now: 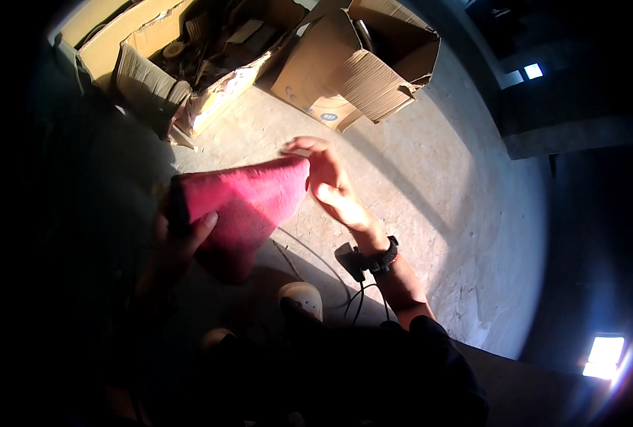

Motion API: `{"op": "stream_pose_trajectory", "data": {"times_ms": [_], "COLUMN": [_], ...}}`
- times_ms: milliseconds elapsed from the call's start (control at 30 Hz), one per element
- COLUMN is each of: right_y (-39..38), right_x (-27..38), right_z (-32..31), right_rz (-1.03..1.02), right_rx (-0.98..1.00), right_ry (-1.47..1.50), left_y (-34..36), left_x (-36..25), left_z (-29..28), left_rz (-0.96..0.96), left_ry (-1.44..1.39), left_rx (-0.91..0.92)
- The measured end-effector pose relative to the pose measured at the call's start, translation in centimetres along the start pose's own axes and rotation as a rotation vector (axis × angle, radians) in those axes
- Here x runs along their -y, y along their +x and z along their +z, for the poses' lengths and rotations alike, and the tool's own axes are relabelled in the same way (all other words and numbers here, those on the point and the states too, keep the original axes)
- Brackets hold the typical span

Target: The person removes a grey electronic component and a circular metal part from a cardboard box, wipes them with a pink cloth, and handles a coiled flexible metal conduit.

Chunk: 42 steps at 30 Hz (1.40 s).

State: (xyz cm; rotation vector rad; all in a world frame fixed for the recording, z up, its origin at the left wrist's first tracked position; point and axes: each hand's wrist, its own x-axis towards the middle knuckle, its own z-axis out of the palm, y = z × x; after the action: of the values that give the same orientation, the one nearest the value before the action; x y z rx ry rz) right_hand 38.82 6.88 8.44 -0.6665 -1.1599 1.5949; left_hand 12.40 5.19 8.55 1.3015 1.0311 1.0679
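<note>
My left hand (pixel 183 240) grips a pink-red piece of soft cloth (pixel 249 203) at its dark left end, with the thumb laid over the front. The cloth tapers to a low point, and sunlight falls across its upper part. At its upper right corner is my right hand (pixel 329 181), fingers apart and slightly curled, the palm side against or very near the edge. I cannot tell if it presses on the cloth. Shadow hides most of my left fingers. A black wristband (pixel 385 257) circles my right wrist.
On the concrete floor (pixel 416 192) ahead stand a torn open carton (pixel 220 99) full of dark odds and ends and another open carton (pixel 316 78) holding a dark ribbed item. Below my hands are a pale shoe (pixel 302 299) and a thin cord (pixel 288 260). Deep shadow covers the left side.
</note>
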Motion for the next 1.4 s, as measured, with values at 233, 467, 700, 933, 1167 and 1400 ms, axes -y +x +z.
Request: {"op": "stream_pose_trajectory", "data": {"times_ms": [233,467,700,933,1167,1400], "right_y": [-2.8,-4.0,-6.6,-10.2,-13.8,-10.6], "right_x": [-2.4,-1.3,-1.3,-1.3,-2.5,-1.1], "right_z": [2.4,0.4,-2.1,-4.3,-7.0,-2.8], "right_rz": [0.329,0.307,0.165,0.239,0.288,0.267], "right_rx": [0.237,-0.292,-0.558,-0.720,-0.756,-0.681], "right_ry": [-0.192,-0.186,-0.126,-0.193,-0.166,-0.111], "left_y": [0.8,2.0,8.3,17.3,19.1,19.1], "left_x": [-2.8,1.1,4.1,6.7,7.9,8.4], "left_z": [1.3,1.5,1.6,-0.5,-0.7,-1.5], "left_rz": [-0.077,0.429,0.547,0.408,0.405,0.442], "left_ry": [-0.127,0.353,0.900,1.528,1.451,1.378], "left_rx": [-0.141,-0.261,-0.421,-0.280,-0.265,-0.250]}}
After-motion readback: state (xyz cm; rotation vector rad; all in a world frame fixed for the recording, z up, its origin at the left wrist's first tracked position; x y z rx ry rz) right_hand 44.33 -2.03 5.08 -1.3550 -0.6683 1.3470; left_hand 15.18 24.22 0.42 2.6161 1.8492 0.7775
